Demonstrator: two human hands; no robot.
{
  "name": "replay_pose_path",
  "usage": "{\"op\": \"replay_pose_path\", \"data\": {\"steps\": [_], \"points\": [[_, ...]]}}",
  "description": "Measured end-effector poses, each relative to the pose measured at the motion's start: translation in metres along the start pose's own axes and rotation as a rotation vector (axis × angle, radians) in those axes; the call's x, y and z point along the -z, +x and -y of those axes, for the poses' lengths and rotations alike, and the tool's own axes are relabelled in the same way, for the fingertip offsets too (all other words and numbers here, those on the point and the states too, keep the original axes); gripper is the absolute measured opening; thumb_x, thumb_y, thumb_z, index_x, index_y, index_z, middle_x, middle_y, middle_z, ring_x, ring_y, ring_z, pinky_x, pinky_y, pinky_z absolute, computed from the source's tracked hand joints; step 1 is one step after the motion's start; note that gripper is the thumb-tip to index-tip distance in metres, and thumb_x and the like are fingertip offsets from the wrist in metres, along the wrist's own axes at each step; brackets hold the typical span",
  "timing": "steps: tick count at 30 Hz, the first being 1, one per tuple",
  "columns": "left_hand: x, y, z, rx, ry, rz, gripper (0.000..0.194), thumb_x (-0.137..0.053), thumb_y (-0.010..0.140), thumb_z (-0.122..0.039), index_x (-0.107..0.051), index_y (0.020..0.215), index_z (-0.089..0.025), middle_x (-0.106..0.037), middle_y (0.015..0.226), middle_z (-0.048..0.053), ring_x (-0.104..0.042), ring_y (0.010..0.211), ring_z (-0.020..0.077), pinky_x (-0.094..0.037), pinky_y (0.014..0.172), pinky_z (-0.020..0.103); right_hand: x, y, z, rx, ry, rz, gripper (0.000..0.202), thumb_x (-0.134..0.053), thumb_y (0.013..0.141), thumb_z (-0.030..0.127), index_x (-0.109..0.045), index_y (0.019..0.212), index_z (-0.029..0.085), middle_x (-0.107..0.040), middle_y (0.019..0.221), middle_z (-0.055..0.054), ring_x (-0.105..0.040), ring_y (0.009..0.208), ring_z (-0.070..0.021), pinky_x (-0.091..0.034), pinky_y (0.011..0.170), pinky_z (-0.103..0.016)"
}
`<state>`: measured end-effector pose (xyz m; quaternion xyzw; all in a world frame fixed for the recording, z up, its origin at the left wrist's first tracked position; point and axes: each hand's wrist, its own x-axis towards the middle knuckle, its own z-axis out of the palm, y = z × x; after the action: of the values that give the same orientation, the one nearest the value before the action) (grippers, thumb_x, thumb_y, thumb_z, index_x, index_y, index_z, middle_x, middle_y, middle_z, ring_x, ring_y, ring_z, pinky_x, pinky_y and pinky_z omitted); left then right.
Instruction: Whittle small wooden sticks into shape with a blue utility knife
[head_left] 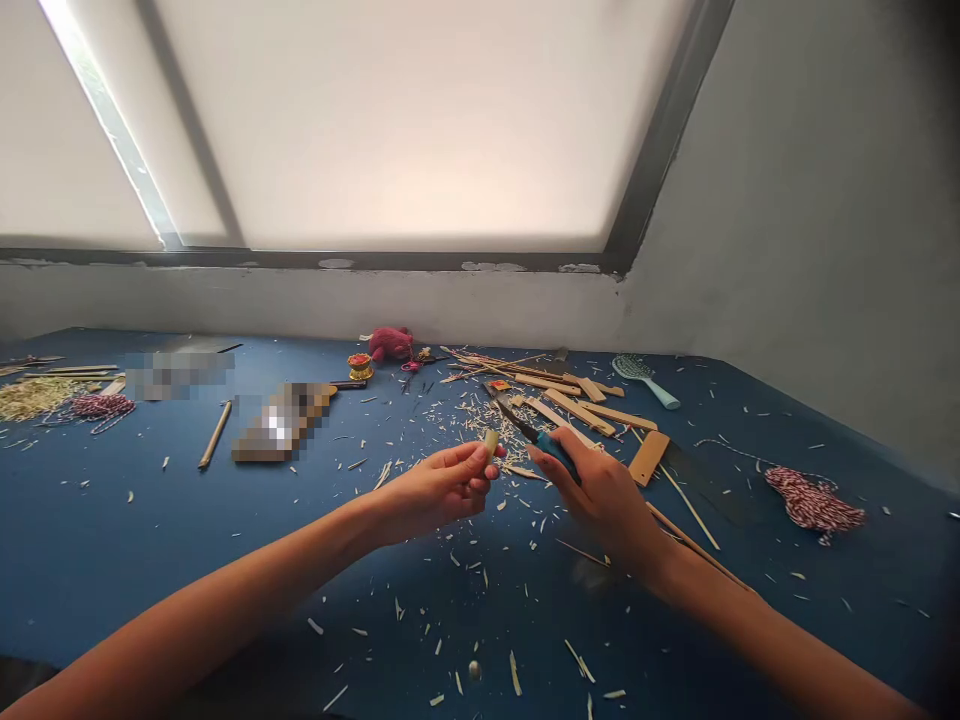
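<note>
Near the middle of the view, my left hand (457, 482) pinches a short pale piece of wood or bamboo (490, 443) that stands up from the fingertips. My right hand (600, 490) is wrapped round the blue-green handle of a knife (556, 450). The knife's dark blade points up and to the left, just right of the pale piece and apart from it. Pale shavings (499, 415) lie heaped on the table behind both hands.
Wooden strips (581, 410) lie behind my right hand on the blue table (247, 560). A green hairbrush (645, 378) and red-white cord (814, 500) are at the right. Further left are a bamboo stick (216, 435), a pink plush toy (391, 343) and a small gold-red stand (360, 367).
</note>
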<state>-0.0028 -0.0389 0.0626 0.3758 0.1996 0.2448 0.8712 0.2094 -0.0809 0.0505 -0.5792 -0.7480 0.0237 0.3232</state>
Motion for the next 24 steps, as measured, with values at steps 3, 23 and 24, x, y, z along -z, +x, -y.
{"op": "replay_pose_path", "data": {"steps": [3,23,24], "points": [[-0.001,-0.003,0.002,0.03,-0.094,0.015,0.019,-0.057,0.085,-0.02,-0.057,0.099,-0.008,-0.047,0.08,0.001,-0.042,0.064,0.0027,-0.038,0.064,0.015,-0.006,-0.007,-0.007,0.116,-0.112,-0.037,0.039,-0.03,0.091,0.053,-0.048,0.088,0.018,-0.052,0.058,0.002,-0.048,0.046,-0.0114,-0.028,0.045,-0.022],[0.001,-0.004,0.019,0.066,-0.026,-0.029,0.024,-0.06,0.081,-0.035,-0.059,0.089,-0.012,-0.053,0.086,0.003,-0.036,0.059,0.003,-0.031,0.058,0.017,-0.018,-0.017,-0.015,0.206,-0.147,0.02,0.037,-0.029,0.092,0.05,-0.046,0.083,0.019,-0.051,0.057,0.002,-0.052,0.046,-0.0115,-0.029,0.044,-0.02],[0.001,-0.004,0.019,0.073,-0.022,-0.028,0.024,-0.061,0.081,-0.034,-0.06,0.089,-0.011,-0.052,0.083,0.002,-0.035,0.058,0.0031,-0.031,0.058,0.017,-0.018,-0.016,-0.015,0.216,-0.154,0.008,0.038,-0.029,0.092,0.051,-0.046,0.083,0.018,-0.05,0.056,0.002,-0.05,0.045,-0.0112,-0.029,0.044,-0.02]]}}
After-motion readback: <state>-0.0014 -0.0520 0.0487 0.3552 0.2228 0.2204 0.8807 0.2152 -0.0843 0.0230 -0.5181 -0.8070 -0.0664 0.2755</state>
